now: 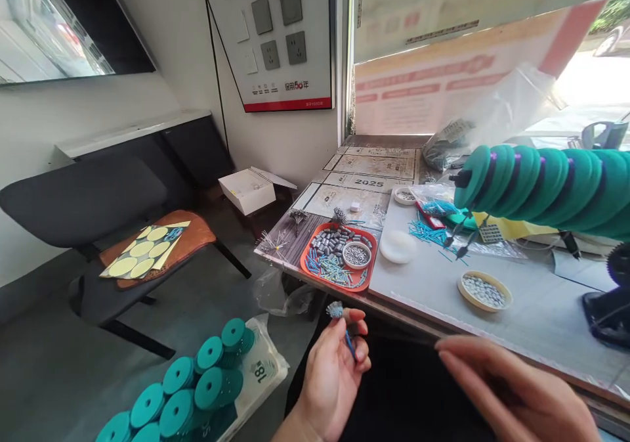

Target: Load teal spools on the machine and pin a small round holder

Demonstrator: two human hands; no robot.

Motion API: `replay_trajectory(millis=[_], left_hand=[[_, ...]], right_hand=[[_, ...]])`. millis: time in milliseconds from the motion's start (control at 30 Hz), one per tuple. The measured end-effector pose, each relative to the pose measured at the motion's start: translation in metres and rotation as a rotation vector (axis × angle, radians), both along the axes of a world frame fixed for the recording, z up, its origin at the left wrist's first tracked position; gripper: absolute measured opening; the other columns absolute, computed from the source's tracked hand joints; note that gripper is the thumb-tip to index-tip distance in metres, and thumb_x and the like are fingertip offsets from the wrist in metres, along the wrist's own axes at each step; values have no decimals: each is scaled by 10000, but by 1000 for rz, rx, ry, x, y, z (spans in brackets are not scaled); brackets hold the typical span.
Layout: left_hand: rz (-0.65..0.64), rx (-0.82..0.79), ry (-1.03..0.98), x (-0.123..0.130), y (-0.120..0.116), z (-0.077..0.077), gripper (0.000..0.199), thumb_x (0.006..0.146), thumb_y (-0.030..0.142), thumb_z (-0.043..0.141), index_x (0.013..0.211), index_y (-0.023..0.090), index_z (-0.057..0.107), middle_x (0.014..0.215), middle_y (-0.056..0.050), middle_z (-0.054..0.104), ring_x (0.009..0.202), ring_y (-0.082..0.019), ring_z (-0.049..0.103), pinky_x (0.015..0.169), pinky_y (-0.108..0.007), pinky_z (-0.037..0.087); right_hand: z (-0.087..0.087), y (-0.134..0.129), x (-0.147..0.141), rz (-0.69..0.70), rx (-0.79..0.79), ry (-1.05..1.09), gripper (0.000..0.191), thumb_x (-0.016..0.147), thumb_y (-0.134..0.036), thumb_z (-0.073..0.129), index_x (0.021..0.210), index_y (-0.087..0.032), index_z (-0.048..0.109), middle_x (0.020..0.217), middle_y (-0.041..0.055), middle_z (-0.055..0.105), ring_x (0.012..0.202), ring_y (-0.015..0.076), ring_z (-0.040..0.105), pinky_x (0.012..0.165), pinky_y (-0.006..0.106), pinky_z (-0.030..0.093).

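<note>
My left hand [337, 363], low in the middle of the view, has its thumb and fingers wrapped round a small item with a pale, bristly head [335, 309] and a blue stem [350, 345]. At the lower right is my right hand [512, 386], its fingers held together and pointing left; its fingertips and anything between them are too unclear to make out. Beyond my left hand, an orange tray [367, 283] on the table holds grey cylinders, blue plugs and a round cup of small metal pieces.
Green discs on a spool [541, 189] overhang the table [423, 284] at right. A dish of silvery pieces [485, 291] lies below it. Green rolls [180, 412] stand on the floor at lower left, near a chair [147, 284]. An open white box [249, 192] sits behind.
</note>
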State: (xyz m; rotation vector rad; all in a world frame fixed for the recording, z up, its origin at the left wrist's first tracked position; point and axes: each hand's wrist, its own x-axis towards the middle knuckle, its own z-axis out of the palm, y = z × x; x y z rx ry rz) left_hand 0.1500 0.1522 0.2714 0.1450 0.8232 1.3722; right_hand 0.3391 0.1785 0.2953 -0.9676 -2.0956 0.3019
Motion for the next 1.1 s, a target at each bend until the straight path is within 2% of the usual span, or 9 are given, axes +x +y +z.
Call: replay_trajectory(millis=[200, 333, 433, 533, 633, 733, 833, 1000, 1100], left_hand=[[-62, 54, 135, -9, -6, 5, 128, 649, 200, 748, 738, 129, 689, 769, -42, 646, 717, -173, 611, 733, -283, 436], [-93, 57, 139, -16, -4, 7, 114, 645, 204, 753, 696, 143, 672, 716, -21, 648, 500, -79, 517, 640, -259, 435], [-28, 2, 160, -26, -4, -3, 114, 628, 188, 743, 709, 150, 671, 724, -11, 656, 410, -22, 381, 560, -228, 409], [33, -108, 246, -38, -14, -31, 108, 587, 163, 705, 688, 142, 671, 728, -24, 670, 456, -56, 454, 552, -227, 409], [17, -256, 352, -49, -32, -64, 78, 510, 123, 642, 587, 128, 646, 635, -41, 659, 586, -147, 585, 615, -260, 441], [33, -270, 408, -56, -42, -77, 69, 507, 125, 591, 567, 124, 626, 563, -20, 628, 416, -69, 444, 492, -218, 353], [35, -232, 447, -60, -34, -55, 93, 532, 150, 582, 615, 132, 620, 549, 22, 585, 358, -4, 211, 425, -191, 184], [-25, -14, 549, -44, -1, 12, 114, 610, 178, 553, 689, 130, 620, 589, 24, 505, 451, -33, 255, 474, -209, 163], [-145, 51, 460, -27, 9, 30, 204, 658, 250, 579, 811, 121, 621, 639, 9, 507, 475, -40, 247, 491, -218, 169]], right_hand=[[44, 33, -8, -531, 262, -187, 366, 930, -392, 356, 756, -211, 623, 640, 11, 681, 452, 148, 622, 403, 226, 406], [54, 51, -10, -684, 412, -502, 416, 908, -321, 316, 739, -244, 689, 557, 29, 672, 405, 215, 605, 332, 233, 268], [54, 62, -13, -749, 293, -677, 206, 818, -306, 509, 733, -298, 696, 443, -3, 607, 405, 252, 596, 374, 229, 220], [57, 69, -19, -739, 58, -744, 31, 739, -290, 643, 727, -281, 670, 481, -14, 617, 476, 252, 620, 418, 229, 228], [61, 70, -24, -702, -70, -734, 55, 752, -261, 649, 708, -240, 624, 559, -9, 643, 554, 234, 642, 453, 224, 252], [63, 66, -27, -713, -117, -814, 51, 810, -286, 599, 770, -263, 622, 617, 3, 661, 575, 242, 644, 447, 229, 231], [65, 66, -30, -725, -186, -921, 117, 866, -302, 527, 804, -279, 623, 695, 23, 686, 597, 243, 653, 435, 231, 203], [72, 77, -37, -558, -246, -1025, 184, 878, -158, 469, 792, -225, 617, 737, 52, 683, 692, 238, 675, 448, 256, 201], [77, 77, -33, -470, -273, -1056, 181, 841, -99, 511, 774, -231, 616, 757, 38, 685, 724, 233, 677, 466, 264, 210]])
